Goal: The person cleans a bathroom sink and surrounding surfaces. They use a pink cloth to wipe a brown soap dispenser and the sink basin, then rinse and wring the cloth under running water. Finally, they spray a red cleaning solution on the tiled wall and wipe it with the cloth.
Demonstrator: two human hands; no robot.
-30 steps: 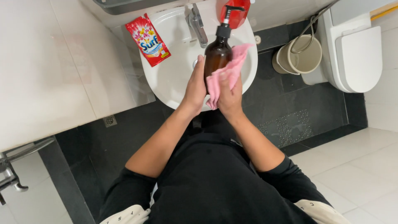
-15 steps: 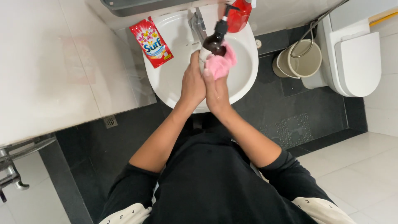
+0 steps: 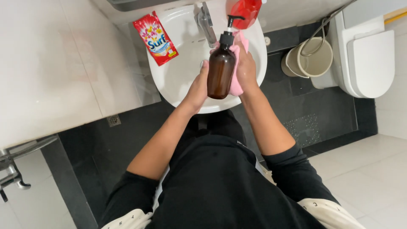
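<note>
Item 1: amber pump bottle (image 3: 220, 72), brown glass or plastic w/ black pump head. Held upright over the white washbasin (image 3: 178, 80), off the rim, so both hands can get round it and any drips fall into the bowl.

Item 2: left hand (image 3: 198, 87). Grip closed round the bottle's left side, thumb up along the body, fingers behind it. It carries the weight and steadies the bottle.

Item 3: right hand (image 3: 246, 70). Grip closed on a pink cloth (image 3: 235, 85), pressing it flat against the bottle's right side. Cloth sits between palm and bottle, approx. shoulder to base. Fingers mostly hidden behind the bottle, so exact wrap can't be told.

Item 4: chrome tap (image 3: 205, 23), at the back of the basin, just beyond the bottle. No water seen running.

Item 5: red sachet (image 3: 155, 38), detergent type, lying flat on the pale surface, touching the basin's left rim and within arm's reach.

Item 6: red container (image 3: 246, 12), at the basin's back right, just behind the pump head. Top cut off by frame, prob. a bottle.

Item 7: beige bucket (image 3: 311, 59), on the dark floor right of the basin, beside a white toilet (image 3: 364, 59) w/ lid down.

Item 8: floor drain (image 3: 113, 121), left, well apart.
</note>
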